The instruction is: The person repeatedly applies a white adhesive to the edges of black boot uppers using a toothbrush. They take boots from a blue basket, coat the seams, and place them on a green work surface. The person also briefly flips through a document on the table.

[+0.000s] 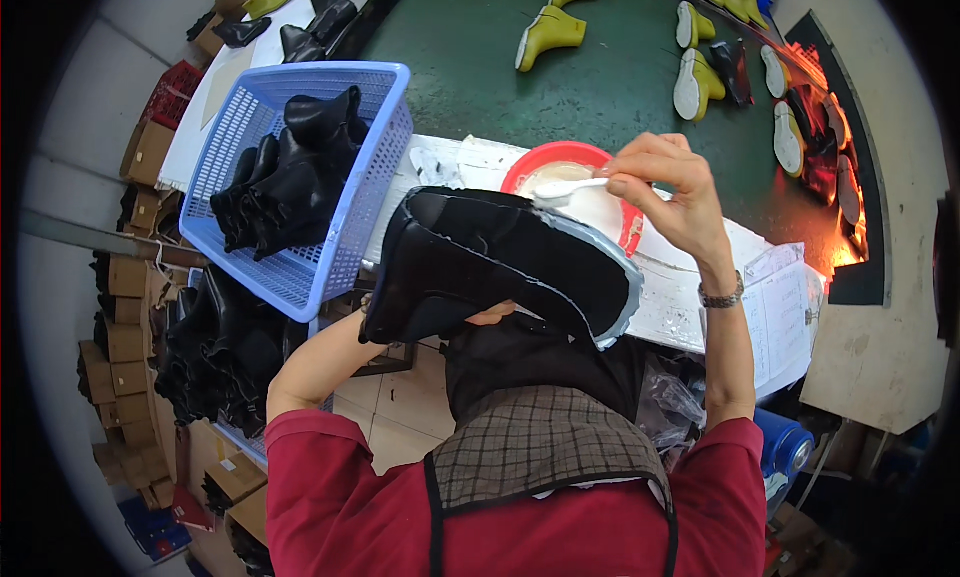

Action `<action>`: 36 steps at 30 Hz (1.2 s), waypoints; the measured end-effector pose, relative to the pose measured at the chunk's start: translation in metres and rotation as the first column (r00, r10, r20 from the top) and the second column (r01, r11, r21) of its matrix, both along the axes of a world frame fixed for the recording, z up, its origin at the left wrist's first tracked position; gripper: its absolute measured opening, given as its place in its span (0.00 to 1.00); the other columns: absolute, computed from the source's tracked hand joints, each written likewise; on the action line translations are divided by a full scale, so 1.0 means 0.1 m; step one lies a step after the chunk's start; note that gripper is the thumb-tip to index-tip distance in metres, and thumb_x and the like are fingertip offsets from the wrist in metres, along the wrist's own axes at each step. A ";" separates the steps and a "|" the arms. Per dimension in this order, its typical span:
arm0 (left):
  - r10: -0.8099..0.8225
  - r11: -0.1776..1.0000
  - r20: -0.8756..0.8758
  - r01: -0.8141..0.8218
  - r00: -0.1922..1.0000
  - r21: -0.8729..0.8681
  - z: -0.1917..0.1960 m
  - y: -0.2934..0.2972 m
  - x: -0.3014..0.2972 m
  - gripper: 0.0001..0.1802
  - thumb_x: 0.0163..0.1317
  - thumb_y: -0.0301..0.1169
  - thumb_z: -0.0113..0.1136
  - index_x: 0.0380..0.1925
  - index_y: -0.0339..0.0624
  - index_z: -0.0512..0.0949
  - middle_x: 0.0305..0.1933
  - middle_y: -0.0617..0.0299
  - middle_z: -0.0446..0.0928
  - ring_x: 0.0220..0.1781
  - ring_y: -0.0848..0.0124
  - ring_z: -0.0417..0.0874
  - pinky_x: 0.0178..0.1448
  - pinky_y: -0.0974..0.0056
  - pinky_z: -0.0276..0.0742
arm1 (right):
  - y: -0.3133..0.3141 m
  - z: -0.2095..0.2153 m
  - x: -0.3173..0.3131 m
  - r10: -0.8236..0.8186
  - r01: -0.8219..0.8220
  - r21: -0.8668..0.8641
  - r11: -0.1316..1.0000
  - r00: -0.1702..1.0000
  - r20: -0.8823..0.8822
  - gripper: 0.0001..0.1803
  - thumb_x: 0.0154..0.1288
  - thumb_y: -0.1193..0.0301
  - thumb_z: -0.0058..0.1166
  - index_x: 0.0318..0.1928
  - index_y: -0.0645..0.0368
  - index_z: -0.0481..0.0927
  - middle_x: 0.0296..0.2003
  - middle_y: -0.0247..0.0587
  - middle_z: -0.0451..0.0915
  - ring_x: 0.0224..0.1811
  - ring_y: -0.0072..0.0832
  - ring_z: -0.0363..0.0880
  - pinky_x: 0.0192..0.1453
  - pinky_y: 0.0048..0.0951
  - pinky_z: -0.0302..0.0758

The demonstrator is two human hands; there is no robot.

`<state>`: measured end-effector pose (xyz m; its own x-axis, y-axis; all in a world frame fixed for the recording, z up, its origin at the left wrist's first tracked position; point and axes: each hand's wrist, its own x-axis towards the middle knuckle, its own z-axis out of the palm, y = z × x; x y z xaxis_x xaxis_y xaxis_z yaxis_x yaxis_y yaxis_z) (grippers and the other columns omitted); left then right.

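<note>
A black boot upper point(440, 267) lies tilted in front of me, its lining side partly turned up and a pale bluish-white coating along the edge at its right end. My left hand point(492, 314) grips it from underneath; most of that hand is hidden by the boot upper. Between the thumb and fingers of my right hand point(675, 187) is a small white brush point(568, 188), shaped like a toothbrush. Its head is over the boot upper's far edge, in front of a red bowl point(515, 169) holding a creamy white paste point(600, 212). Whether the brush touches the upper, I cannot tell.
A blue plastic basket point(340, 247) of black boot uppers stands at left, with more uppers point(220, 347) below. The white worktable point(665, 307) adjoins a green conveyor point(460, 57) carrying yellow-green lasts point(553, 37). A glowing heater opening point(850, 247) and paper sheets point(770, 322) are at right.
</note>
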<state>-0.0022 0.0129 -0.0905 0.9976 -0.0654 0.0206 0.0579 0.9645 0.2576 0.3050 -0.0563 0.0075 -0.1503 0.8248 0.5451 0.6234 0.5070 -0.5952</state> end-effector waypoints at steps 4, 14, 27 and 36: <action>-0.005 1.000 0.024 0.005 1.000 -0.001 -0.02 -0.04 0.03 0.24 0.73 0.50 0.51 0.48 0.37 0.74 0.25 0.66 0.68 0.23 0.75 0.69 0.29 0.67 0.66 | 0.03 0.09 -0.05 0.105 -0.103 -0.077 0.992 0.994 0.015 0.04 0.63 0.69 0.69 0.36 0.55 0.90 0.31 0.29 0.85 0.31 0.21 0.76 0.48 0.29 0.60; -0.004 0.999 0.027 0.003 1.000 0.053 -0.05 -0.10 0.12 0.19 0.74 0.43 0.54 0.52 0.37 0.74 0.26 0.66 0.73 0.25 0.76 0.72 0.32 0.66 0.69 | 0.48 0.16 -0.35 0.280 -0.276 -0.079 0.958 0.959 0.048 0.06 0.63 0.64 0.70 0.37 0.51 0.91 0.32 0.25 0.84 0.31 0.19 0.74 0.52 0.30 0.59; 0.695 0.604 -0.176 -0.434 0.697 0.668 0.41 0.36 0.26 0.16 0.74 0.33 0.57 0.57 0.37 0.74 0.28 0.66 0.79 0.27 0.77 0.75 0.35 0.65 0.72 | 0.06 -0.15 0.45 -0.136 0.100 -0.120 0.988 0.931 -0.340 0.10 0.65 0.70 0.69 0.45 0.59 0.89 0.36 0.29 0.84 0.31 0.15 0.76 0.34 0.20 0.66; 0.805 -0.565 0.576 -0.113 0.141 0.817 1.11 0.67 1.67 0.17 0.74 0.31 0.60 0.60 0.41 0.71 0.23 0.67 0.79 0.23 0.79 0.72 0.29 0.67 0.67 | -0.30 -0.58 0.05 -0.169 0.083 -0.148 0.986 0.475 -0.863 0.46 0.65 0.75 0.69 0.77 0.66 0.55 0.52 0.52 0.84 0.42 0.31 0.88 0.49 0.26 0.84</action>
<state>0.1653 0.0795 0.0205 0.1683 0.8362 0.5219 0.1529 -0.5452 0.8242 0.3102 -0.0861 -0.0506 0.4741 0.8378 0.2709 -0.1831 0.3948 -0.9003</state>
